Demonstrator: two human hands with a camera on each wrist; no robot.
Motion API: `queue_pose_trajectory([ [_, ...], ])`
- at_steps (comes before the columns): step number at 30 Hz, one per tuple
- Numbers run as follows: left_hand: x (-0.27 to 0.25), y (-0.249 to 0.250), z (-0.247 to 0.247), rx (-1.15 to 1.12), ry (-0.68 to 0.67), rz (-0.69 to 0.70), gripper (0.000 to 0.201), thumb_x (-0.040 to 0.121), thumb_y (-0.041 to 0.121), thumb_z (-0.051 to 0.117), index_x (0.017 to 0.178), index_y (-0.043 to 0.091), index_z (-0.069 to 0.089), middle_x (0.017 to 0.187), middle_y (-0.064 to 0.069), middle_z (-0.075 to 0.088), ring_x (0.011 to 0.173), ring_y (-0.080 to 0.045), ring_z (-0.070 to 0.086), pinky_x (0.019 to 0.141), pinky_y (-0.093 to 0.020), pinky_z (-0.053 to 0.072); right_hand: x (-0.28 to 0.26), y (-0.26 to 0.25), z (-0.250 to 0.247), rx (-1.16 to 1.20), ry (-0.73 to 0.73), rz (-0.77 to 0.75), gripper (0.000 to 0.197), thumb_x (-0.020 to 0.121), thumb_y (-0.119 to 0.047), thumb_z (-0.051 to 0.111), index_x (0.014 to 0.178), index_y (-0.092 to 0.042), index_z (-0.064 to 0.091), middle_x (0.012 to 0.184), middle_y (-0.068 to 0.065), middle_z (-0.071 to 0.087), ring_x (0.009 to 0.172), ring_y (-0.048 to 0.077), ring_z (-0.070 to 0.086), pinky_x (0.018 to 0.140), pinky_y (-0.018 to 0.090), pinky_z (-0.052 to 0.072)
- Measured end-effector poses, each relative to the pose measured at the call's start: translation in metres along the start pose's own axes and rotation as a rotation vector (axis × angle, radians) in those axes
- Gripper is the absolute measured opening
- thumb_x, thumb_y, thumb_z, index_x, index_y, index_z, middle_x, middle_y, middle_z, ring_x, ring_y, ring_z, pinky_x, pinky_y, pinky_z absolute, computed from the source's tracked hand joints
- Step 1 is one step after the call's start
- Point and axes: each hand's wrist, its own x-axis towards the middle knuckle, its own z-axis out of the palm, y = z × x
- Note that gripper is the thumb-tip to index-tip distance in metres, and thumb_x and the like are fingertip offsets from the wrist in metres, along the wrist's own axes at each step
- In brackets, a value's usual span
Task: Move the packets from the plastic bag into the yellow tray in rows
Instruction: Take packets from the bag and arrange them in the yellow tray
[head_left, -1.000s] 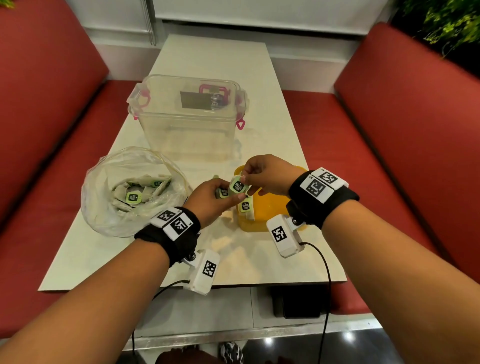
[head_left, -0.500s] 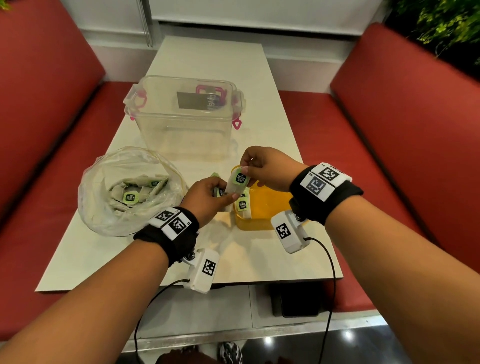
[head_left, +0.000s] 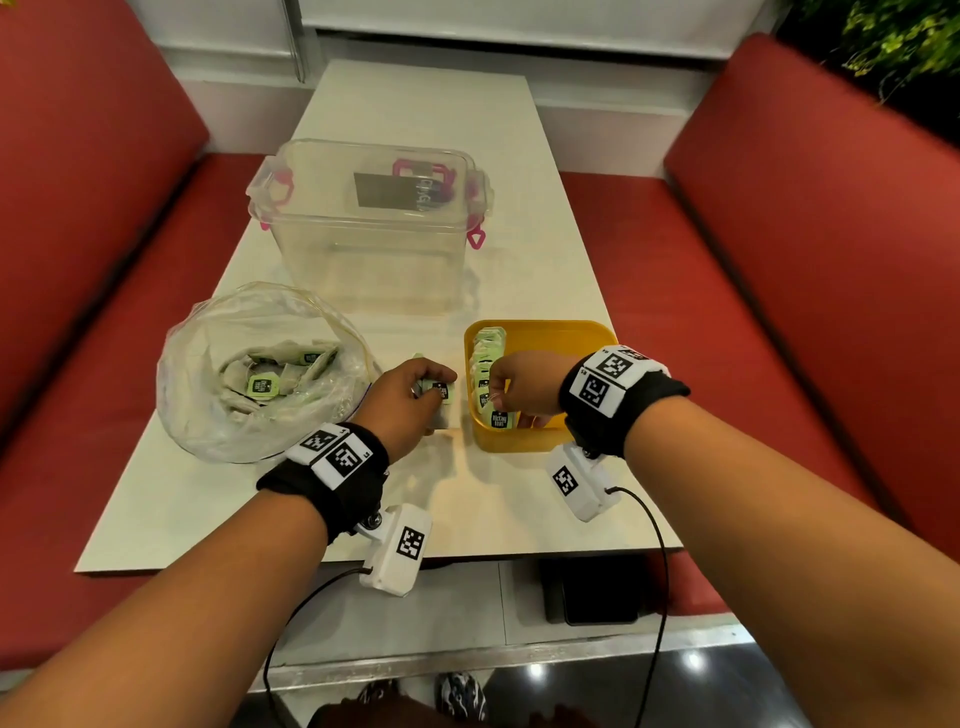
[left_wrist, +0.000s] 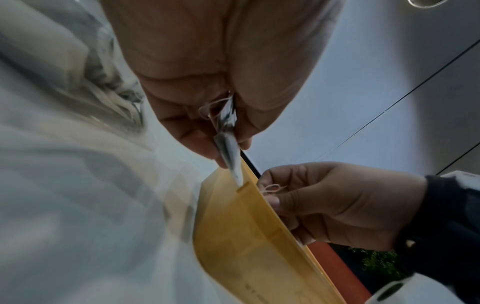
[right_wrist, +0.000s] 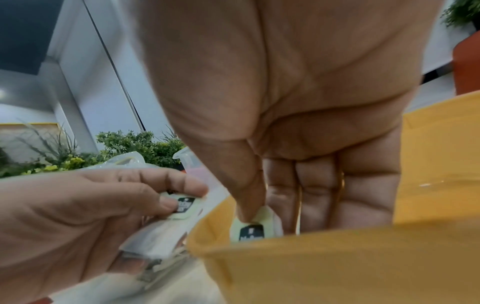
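Long white desk (head_left: 395, 104) between red benches, seen from above. Clear lidded tub (head_left: 363, 228) at mid-desk; nearer and to the left, open plastic bag (head_left: 208, 415) holding a loose heap of packets (head_left: 262, 385). Just right of centre, yellow tray (head_left: 561, 332) with one row of packets (head_left: 488, 358) standing on edge along its left wall, long axis of the row running away from the viewer.

Right hand (head_left: 524, 387) inside the tray at the near end of that row — thumb and fingers pinching one packet (right_wrist: 250, 229) upright, label facing the near wall. Judged as the seating of this packet at the row's near end, with the drop point directly beneath the fingers.

Left hand (head_left: 410, 397) just outside the tray's left wall, between bag and tray, fingers curled around a small bundle of spare packets (head_left: 440, 392) — nearer of the two hands to the bag, and placed to pass the next one rightward over the wall.

Hidden or unclear: tray floor under the right hand, exact count in the left-hand bundle, depth of the heap in the bag. Thin string (left_wrist: 271, 188) looped at the right fingers, its far end lost from sight.
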Motion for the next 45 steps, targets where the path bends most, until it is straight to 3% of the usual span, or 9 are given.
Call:
queue_pose_trajectory([
  [4,-0.002,-0.001,-0.002,-0.027,0.007,-0.005,0.026,0.093,0.0,0.048,0.1,0.018,0.064,0.09,0.002,0.062,0.068,-0.016,0.059,0.061,-0.025,0.053,0.007,-0.003,0.003,-0.013,0.025,0.034,0.012,0.096,-0.011,0.047,0.1,-0.014,0.059,0.08,0.004,0.063,0.089,0.03,0.071,0.081,0.042,0.058],
  [9,-0.002,-0.002,-0.003,-0.054,-0.01,0.01,0.027,0.094,0.0,0.049,0.098,0.022,0.064,0.094,-0.002,0.063,0.066,-0.015,0.061,0.068,-0.033,0.055,0.014,-0.005,0.003,-0.058,0.061,0.048,0.018,0.094,-0.011,0.05,0.107,-0.009,0.063,0.103,0.012,0.071,0.095,0.029,0.069,0.088,0.043,0.055],
  [14,-0.001,-0.002,-0.006,-0.084,-0.039,0.05,0.029,0.091,0.005,0.059,0.097,0.033,0.062,0.097,0.0,0.062,0.073,-0.026,0.068,0.08,-0.048,0.058,0.018,0.0,0.003,-0.006,0.099,0.075,0.02,0.094,-0.015,0.055,0.108,-0.003,0.063,0.1,0.014,0.072,0.09,0.03,0.071,0.086,0.044,0.056],
  [18,-0.001,0.0,-0.007,-0.096,-0.039,0.096,0.033,0.088,0.005,0.065,0.103,0.033,0.059,0.103,0.007,0.056,0.08,-0.025,0.069,0.08,-0.044,0.059,0.016,0.003,-0.005,0.074,0.176,0.049,0.013,0.095,-0.018,0.054,0.1,-0.007,0.06,0.1,0.013,0.071,0.082,0.029,0.072,0.079,0.042,0.058],
  [21,0.0,0.003,-0.005,-0.138,-0.041,0.104,0.034,0.086,0.003,0.068,0.106,0.03,0.06,0.108,-0.004,0.056,0.084,-0.026,0.069,0.076,-0.042,0.06,0.013,-0.002,-0.012,0.244,0.206,-0.052,0.016,0.096,-0.024,0.053,0.097,-0.01,0.06,0.092,0.008,0.07,0.068,0.02,0.069,0.067,0.033,0.057],
  [26,0.002,0.007,-0.005,-0.134,-0.031,0.156,0.035,0.082,0.005,0.073,0.105,0.029,0.062,0.108,-0.01,0.064,0.098,-0.031,0.066,0.083,-0.047,0.057,0.002,-0.01,-0.013,0.294,0.145,-0.192,0.016,0.093,-0.027,0.06,0.095,-0.012,0.064,0.077,-0.002,0.066,0.066,0.009,0.066,0.065,0.026,0.056],
  [31,0.004,0.007,-0.009,-0.1,0.021,0.147,0.022,0.084,0.015,0.073,0.101,0.027,0.065,0.093,-0.004,0.068,0.089,-0.031,0.067,0.083,-0.048,0.056,0.002,-0.004,-0.011,0.309,0.256,-0.269,0.01,0.09,-0.022,0.065,0.093,-0.013,0.066,0.083,0.009,0.07,0.07,0.015,0.067,0.066,0.031,0.054],
  [36,0.002,0.001,-0.012,0.033,0.0,0.095,0.005,0.086,0.022,0.071,0.086,0.019,0.067,0.074,-0.003,0.067,0.073,-0.021,0.062,0.077,-0.043,0.054,0.003,0.004,-0.013,0.359,0.361,-0.273,0.016,0.089,-0.023,0.067,0.1,-0.011,0.068,0.087,0.007,0.07,0.064,0.01,0.063,0.05,0.011,0.045],
  [45,0.004,0.007,-0.009,0.158,0.144,0.194,0.004,0.086,0.028,0.07,0.086,0.024,0.068,0.08,0.008,0.063,0.072,-0.01,0.055,0.065,-0.025,0.041,0.005,0.019,-0.003,0.395,0.449,-0.253,0.005,0.091,-0.025,0.063,0.093,-0.021,0.066,0.083,-0.008,0.062,0.07,0.01,0.057,0.063,0.025,0.043],
])
